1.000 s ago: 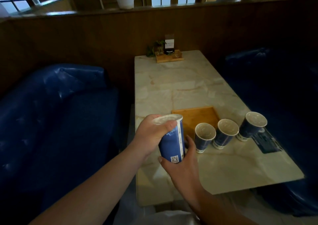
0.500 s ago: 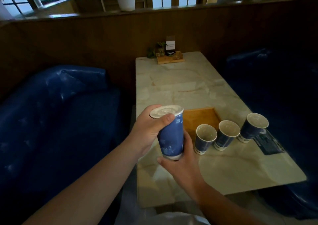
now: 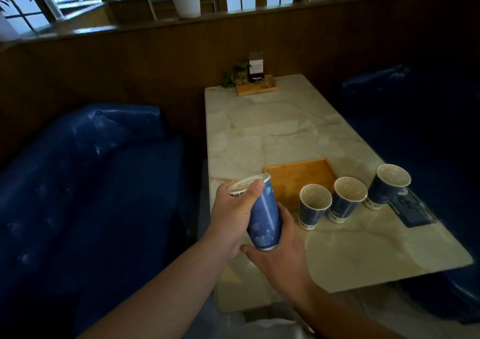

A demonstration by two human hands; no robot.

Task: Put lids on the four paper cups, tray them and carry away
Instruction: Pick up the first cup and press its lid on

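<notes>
I hold a blue paper cup [image 3: 263,216] above the table's near left corner, tilted to the left. My left hand [image 3: 233,214] wraps its upper part, thumb pressed on the clear lid [image 3: 248,185] on its rim. My right hand [image 3: 280,248] grips the cup's base from below. Three more blue cups stand in a row on the marble table [image 3: 285,131]: one [image 3: 313,210], the middle one [image 3: 346,199] and the right one [image 3: 388,186]. Whether they carry lids I cannot tell. Just behind them lies an empty wooden tray [image 3: 296,176].
A dark card [image 3: 413,209] lies by the right cup. At the table's far end a small wooden stand [image 3: 255,88] holds a plant and a sign. Blue padded benches [image 3: 91,170] flank the table; a wooden partition rises behind.
The cup has been lifted a little and turned in my hands, now leaning left with its lid pointing left. The three cups and the tray have not moved.
</notes>
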